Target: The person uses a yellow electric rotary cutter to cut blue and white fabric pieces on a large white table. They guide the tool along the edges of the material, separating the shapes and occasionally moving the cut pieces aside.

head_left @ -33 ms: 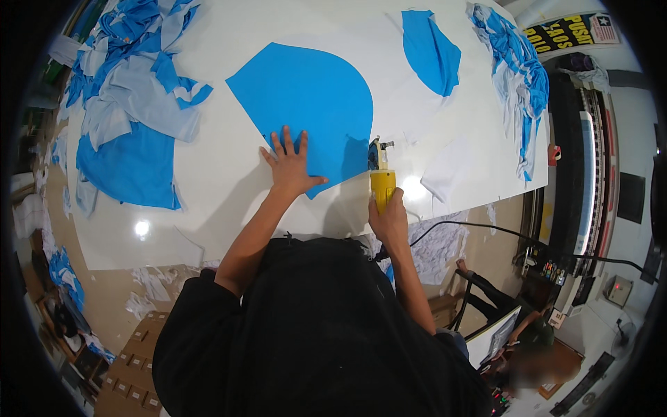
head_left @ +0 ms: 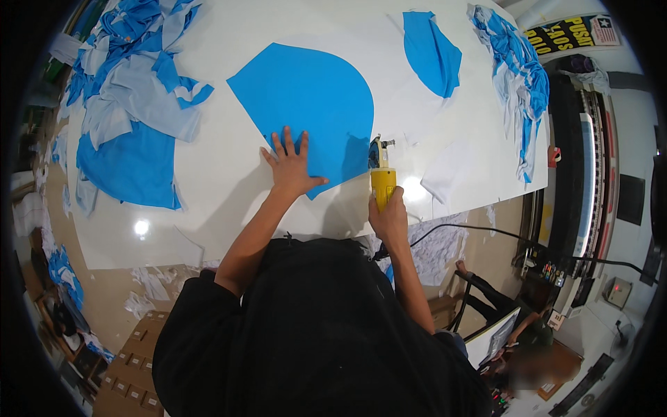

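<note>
A blue cut piece of fabric [head_left: 313,97] with a rounded right side lies flat on the white table [head_left: 229,28]. Spread across its lower left edge, my left hand [head_left: 290,167] presses down with fingers apart, partly on the fabric and partly on the tabletop. My right hand [head_left: 390,217] is wrapped round the yellow body of an electric rotary fabric cutter [head_left: 383,184]. The cutter's round blade head sits at the lower right edge of the blue piece; whether the blade touches the cloth I cannot tell.
Crumpled blue and white fabric [head_left: 132,83] is heaped at the left. A smaller blue piece [head_left: 432,55] lies far right, near another fabric pile [head_left: 517,83]. A black cable [head_left: 486,226] runs right from the cutter. Beyond the table's near right edge a person [head_left: 528,326] sits by a screen.
</note>
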The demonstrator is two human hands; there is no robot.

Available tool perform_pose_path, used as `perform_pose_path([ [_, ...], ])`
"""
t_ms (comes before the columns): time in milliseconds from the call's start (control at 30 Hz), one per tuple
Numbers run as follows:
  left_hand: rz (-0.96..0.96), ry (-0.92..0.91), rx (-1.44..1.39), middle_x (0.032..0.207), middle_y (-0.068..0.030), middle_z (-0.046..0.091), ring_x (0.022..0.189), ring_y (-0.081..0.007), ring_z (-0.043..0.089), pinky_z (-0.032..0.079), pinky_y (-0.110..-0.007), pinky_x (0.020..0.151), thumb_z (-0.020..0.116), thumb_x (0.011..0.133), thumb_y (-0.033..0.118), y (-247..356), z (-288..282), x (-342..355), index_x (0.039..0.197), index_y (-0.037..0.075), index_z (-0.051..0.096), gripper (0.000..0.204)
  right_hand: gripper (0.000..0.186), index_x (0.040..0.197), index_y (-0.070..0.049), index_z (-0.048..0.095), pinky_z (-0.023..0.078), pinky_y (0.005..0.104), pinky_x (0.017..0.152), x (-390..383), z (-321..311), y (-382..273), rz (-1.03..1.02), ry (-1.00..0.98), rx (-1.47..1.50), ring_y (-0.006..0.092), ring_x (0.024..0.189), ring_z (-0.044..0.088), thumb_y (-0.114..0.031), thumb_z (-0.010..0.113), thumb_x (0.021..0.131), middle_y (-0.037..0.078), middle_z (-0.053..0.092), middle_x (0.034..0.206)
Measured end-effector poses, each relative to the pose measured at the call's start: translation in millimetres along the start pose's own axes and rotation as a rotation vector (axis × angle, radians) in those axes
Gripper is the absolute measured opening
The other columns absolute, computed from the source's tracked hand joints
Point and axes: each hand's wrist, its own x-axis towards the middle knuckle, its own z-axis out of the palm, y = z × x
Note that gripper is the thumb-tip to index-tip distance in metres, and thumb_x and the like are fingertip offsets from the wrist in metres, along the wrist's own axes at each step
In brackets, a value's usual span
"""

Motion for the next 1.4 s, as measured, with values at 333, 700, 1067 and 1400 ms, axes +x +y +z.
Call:
perform_pose_path([
  [333,0.011,0.010,-0.022,0.171,-0.0304,0.000,0.153,-0.0607,-0.004,0.010,-0.088,0.107,0.084,0.057,0.078,-0.4,-1.6,-0.1,0.167,0.016,0.018,0.142,0.050,0.115,0.006,0.040,0.055,0.0585,0.076,77.1,-6.9,-11.8,-0.009,0.017,-0.045,0.0532,0.087,0.067,-0.029,0.068,0.093,0.036,0.066,0.098],
  [700,-0.015,0.006,-0.073,0.171,-0.0306,0.003,0.154,-0.0595,-0.004,0.004,-0.086,0.111,0.091,0.054,0.069,5.5,-10.8,-1.5,0.167,0.017,0.021,0.143,0.049,0.116,0.005,0.041,0.056,0.0579,0.078,155.7,-35.8,-7.7,-0.160,-0.077,-0.114,0.0538,0.088,0.068,-0.029,0.067,0.092,0.036,0.066,0.097],
  [1067,-0.214,0.055,-0.099,0.171,-0.0297,0.003,0.155,-0.0590,-0.002,0.002,-0.083,0.113,0.083,0.058,0.077,35.2,-11.6,-5.3,0.167,0.015,0.022,0.139,0.053,0.118,0.003,0.039,0.056,0.0571,0.080,240.3,-57.9,-7.4,-0.345,-0.222,-0.155,0.0517,0.091,0.068,-0.031,0.069,0.091,0.035,0.065,0.100],
  [1400,-0.430,0.088,-0.183,0.172,-0.0288,0.001,0.156,-0.0557,-0.002,0.001,-0.081,0.114,0.081,0.064,0.078,69.0,-3.8,-3.9,0.167,0.011,0.017,0.138,0.053,0.118,0.004,0.039,0.058,0.0565,0.078,310.6,-72.4,-19.2,-0.573,-0.337,-0.218,0.0516,0.088,0.069,-0.031,0.070,0.091,0.034,0.066,0.099],
])
